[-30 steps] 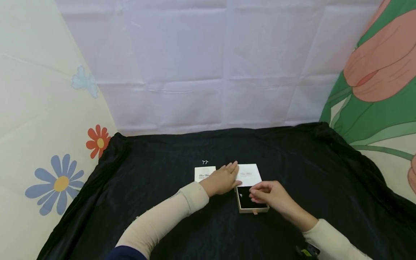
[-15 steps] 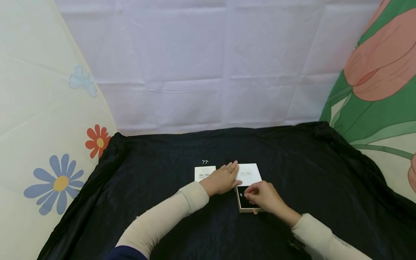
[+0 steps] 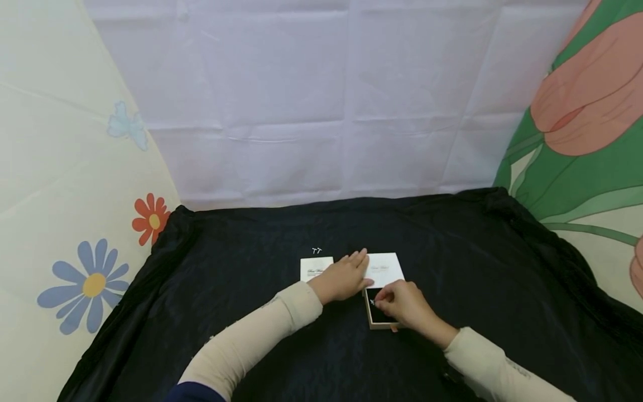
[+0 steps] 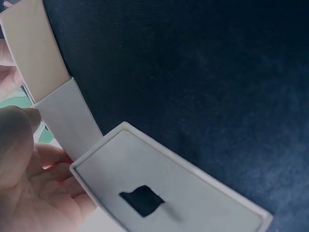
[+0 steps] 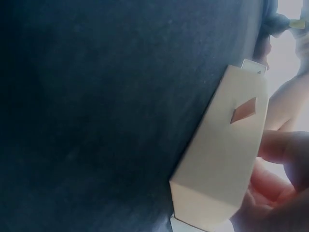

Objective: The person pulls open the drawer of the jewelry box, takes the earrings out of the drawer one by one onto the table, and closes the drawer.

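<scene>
My left hand point(image 3: 344, 276) lies flat with straight fingers on the white box sleeve point(image 3: 384, 268), beside its left edge. From the sleeve a beige drawer point(image 3: 370, 320) with a black inside is pulled out toward me. Over the drawer, thumb and fingers of my right hand point(image 3: 404, 304) pinch at a small silvery earring point(image 3: 372, 302) near the drawer's left wall, partly covering it. In the right wrist view the drawer's front point(image 5: 217, 150) bears a pink pull tab point(image 5: 244, 111); the fingertips are hidden behind it.
A white printed box piece point(image 3: 316, 268) lies left of the sleeve; the left wrist view shows its raised rim point(image 4: 193, 171). Behind it are small silvery T-shaped pieces point(image 3: 317, 250). Black cloth point(image 3: 251, 245) covers the table, with a white sheet point(image 3: 296, 100) hanging behind.
My right hand has moved left over the drawer, its fingertips reaching the small earring at the left wall. The left hand has stayed on the sleeve.
</scene>
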A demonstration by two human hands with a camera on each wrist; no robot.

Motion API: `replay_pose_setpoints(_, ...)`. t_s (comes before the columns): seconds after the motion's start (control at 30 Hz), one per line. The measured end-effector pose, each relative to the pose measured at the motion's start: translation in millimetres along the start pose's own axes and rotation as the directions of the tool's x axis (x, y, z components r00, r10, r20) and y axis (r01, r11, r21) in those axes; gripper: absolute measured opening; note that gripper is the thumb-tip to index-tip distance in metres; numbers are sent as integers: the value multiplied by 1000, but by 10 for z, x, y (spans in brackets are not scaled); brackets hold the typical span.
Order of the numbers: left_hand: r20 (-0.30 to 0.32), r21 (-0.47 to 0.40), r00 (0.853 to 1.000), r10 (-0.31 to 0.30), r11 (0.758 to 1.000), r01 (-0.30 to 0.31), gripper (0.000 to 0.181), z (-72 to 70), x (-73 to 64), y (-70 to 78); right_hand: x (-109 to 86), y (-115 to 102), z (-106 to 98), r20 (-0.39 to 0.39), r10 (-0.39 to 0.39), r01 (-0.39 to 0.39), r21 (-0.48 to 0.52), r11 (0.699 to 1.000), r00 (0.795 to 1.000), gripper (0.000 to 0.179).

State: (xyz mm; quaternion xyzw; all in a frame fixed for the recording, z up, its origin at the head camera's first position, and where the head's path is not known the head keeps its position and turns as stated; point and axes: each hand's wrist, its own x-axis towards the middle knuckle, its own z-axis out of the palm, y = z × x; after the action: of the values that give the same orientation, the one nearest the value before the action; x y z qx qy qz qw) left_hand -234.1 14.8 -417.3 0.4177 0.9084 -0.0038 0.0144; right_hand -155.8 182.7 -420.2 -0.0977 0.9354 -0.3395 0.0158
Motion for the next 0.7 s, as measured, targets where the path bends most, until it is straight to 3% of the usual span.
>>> replay_pose_setpoints(0.7, 9, -17, 1000, -4, 1000, 5, 61, 12, 2, 3, 7, 1, 53, -14, -28, 28, -25, 999, 1000, 12)
